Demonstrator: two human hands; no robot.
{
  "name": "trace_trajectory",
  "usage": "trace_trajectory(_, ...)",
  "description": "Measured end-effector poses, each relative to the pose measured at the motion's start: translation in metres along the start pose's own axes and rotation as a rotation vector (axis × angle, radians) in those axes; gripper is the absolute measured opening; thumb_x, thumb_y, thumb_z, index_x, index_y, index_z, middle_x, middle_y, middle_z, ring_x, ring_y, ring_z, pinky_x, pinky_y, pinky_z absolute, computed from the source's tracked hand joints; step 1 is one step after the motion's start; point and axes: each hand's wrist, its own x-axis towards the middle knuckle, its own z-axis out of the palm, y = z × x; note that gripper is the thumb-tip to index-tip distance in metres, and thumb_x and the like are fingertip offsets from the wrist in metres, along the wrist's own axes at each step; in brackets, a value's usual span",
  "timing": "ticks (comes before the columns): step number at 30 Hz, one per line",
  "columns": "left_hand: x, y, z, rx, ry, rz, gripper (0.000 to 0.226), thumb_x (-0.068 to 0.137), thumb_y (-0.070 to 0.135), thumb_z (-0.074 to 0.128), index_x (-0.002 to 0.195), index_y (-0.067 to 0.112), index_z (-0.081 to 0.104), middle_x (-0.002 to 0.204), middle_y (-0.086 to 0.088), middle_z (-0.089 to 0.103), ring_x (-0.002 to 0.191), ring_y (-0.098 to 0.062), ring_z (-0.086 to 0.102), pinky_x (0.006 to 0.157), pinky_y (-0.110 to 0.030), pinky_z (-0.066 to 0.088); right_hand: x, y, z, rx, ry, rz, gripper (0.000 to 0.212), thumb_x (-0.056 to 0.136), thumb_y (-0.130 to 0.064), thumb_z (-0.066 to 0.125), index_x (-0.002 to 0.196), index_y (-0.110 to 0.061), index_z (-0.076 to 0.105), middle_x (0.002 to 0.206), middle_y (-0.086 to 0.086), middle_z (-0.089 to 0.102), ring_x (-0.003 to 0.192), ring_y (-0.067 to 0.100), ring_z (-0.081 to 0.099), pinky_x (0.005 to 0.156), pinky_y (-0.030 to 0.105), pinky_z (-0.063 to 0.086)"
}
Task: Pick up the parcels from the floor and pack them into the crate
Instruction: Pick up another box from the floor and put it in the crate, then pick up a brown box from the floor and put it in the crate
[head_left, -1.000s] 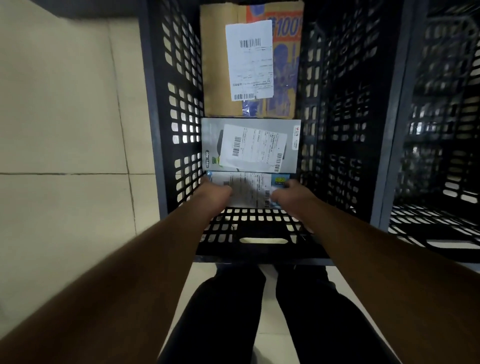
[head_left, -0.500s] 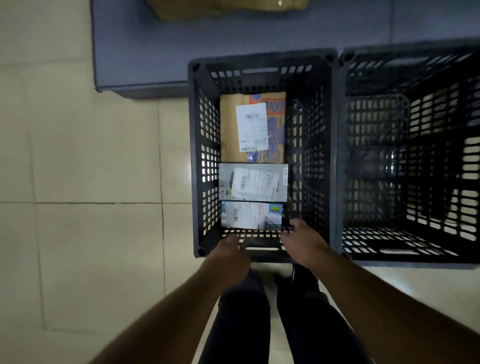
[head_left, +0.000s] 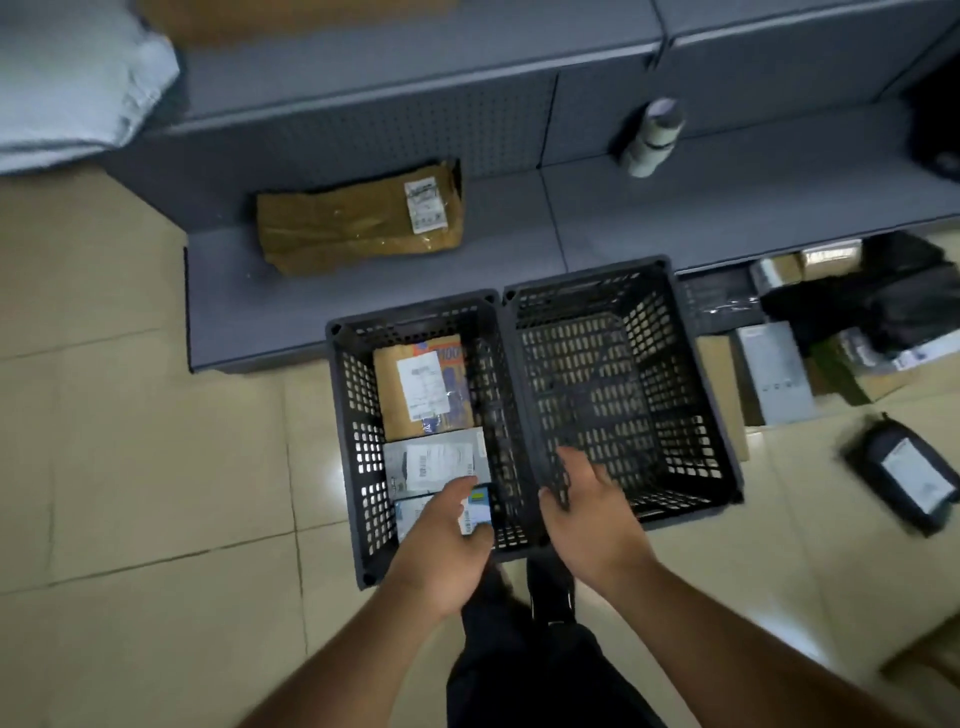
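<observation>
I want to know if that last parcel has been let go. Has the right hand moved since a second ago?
Yes. The right hand has pulled back up out of the left crate and shifted right, now over the rim between the crates.

Two crates side by side on the floor (head_left: 130, 467), left crate (head_left: 358, 457) holding three parcels in a row: cardboard parcel (head_left: 400, 395) farthest, boxed parcel (head_left: 436, 465) behind the nearest parcel (head_left: 415, 514). Right crate (head_left: 701, 415) beside it. Behind both, a low shelf (head_left: 519, 228) bearing a wrapped parcel (head_left: 353, 218). Right of the crates, more parcels (head_left: 779, 374) on the floor.
</observation>
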Motion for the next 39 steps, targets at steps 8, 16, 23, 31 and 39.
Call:
trace_trajectory(8, -0.023, 0.051, 0.010, 0.041, -0.002, 0.094, 0.052, 0.100, 0.026, 0.058, 0.149, 0.033, 0.043, 0.151, 0.009, 0.048, 0.131, -0.012, 0.050, 0.102, -0.025, 0.041, -0.049, 0.020, -0.052, 0.123, 0.165, 0.038, 0.056, 0.096, -0.037, 0.050, 0.149, -0.029, 0.034, 0.141, 0.001, 0.048, 0.126, 0.025, 0.046, 0.107, 0.045, 0.044)
trace_trajectory(16, -0.035, 0.144, 0.069, 0.162, -0.100, 0.181, 0.051, 0.100, 0.028, 0.058, 0.149, 0.033, 0.042, 0.145, 0.010, 0.052, 0.116, -0.006, 0.055, 0.091, -0.027, 0.041, -0.094, 0.100, -0.132, 0.368, 0.383, 0.204, 0.052, 0.101, -0.046, 0.046, 0.150, -0.036, 0.031, 0.146, -0.006, 0.045, 0.126, 0.018, 0.050, 0.107, 0.043, 0.048)
trace_trajectory(23, -0.053, 0.264, 0.169, 0.336, -0.168, 0.317, 0.052, 0.102, 0.027, 0.055, 0.151, 0.033, 0.039, 0.152, 0.012, 0.045, 0.137, -0.009, 0.046, 0.105, -0.032, 0.042, -0.122, 0.204, -0.222, 0.543, 0.521, 0.383, 0.053, 0.101, -0.047, 0.045, 0.151, -0.035, 0.031, 0.153, 0.000, 0.041, 0.129, 0.024, 0.052, 0.107, 0.045, 0.046)
trace_trajectory(31, -0.075, 0.351, 0.304, 0.429, -0.215, 0.347, 0.054, 0.099, 0.029, 0.057, 0.150, 0.033, 0.041, 0.151, 0.007, 0.047, 0.134, -0.009, 0.048, 0.103, -0.032, 0.044, -0.137, 0.323, -0.306, 0.685, 0.523, 0.503, 0.052, 0.101, -0.042, 0.043, 0.150, -0.025, 0.035, 0.147, 0.008, 0.047, 0.129, 0.027, 0.051, 0.106, 0.043, 0.044)
trace_trajectory(39, -0.063, 0.392, 0.376, 0.474, -0.217, 0.282, 0.058, 0.098, 0.029, 0.058, 0.153, 0.032, 0.039, 0.150, 0.005, 0.049, 0.131, -0.013, 0.050, 0.099, -0.030, 0.042, -0.108, 0.379, -0.354, 0.747, 0.478, 0.554, 0.052, 0.102, -0.043, 0.040, 0.151, -0.024, 0.034, 0.149, 0.010, 0.046, 0.129, 0.029, 0.051, 0.105, 0.042, 0.044)
